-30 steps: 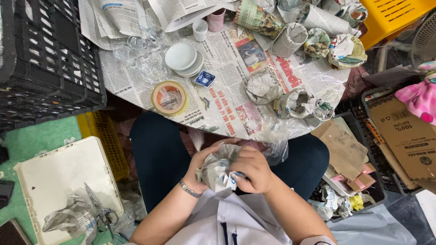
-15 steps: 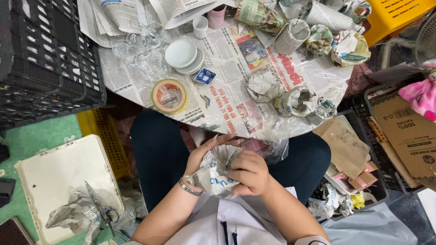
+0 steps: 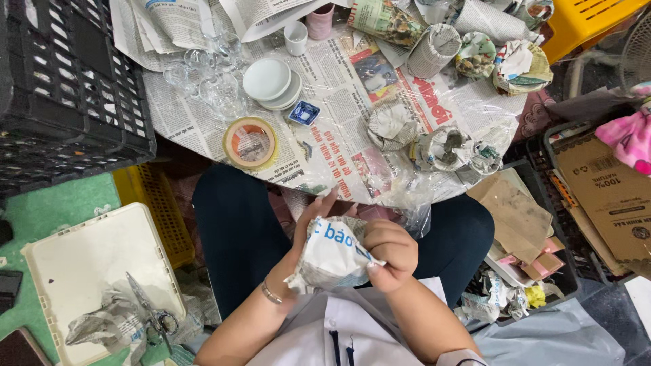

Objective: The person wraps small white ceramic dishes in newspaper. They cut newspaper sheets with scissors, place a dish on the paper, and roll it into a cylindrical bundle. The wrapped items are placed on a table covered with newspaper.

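Note:
Over my lap I hold a small object wrapped in newspaper (image 3: 333,255). My left hand (image 3: 306,234) cups it from behind and below, fingers raised along its far side. My right hand (image 3: 389,252) is closed on its right edge, pinching the paper. What is inside the wrapping is hidden. A thin bracelet circles my left wrist.
A round table (image 3: 325,129) covered in newspaper carries a tape roll (image 3: 250,142), stacked white saucers (image 3: 270,83), small glasses (image 3: 218,91), cups (image 3: 296,37) and several wrapped bundles (image 3: 434,51). A black crate (image 3: 61,88) stands left; scissors (image 3: 148,313) lie on a white tray (image 3: 88,264).
The bundle has been turned and the paper drawn tighter; a smoother printed side now faces up. My hands sit slightly lower, and the view has shifted a little.

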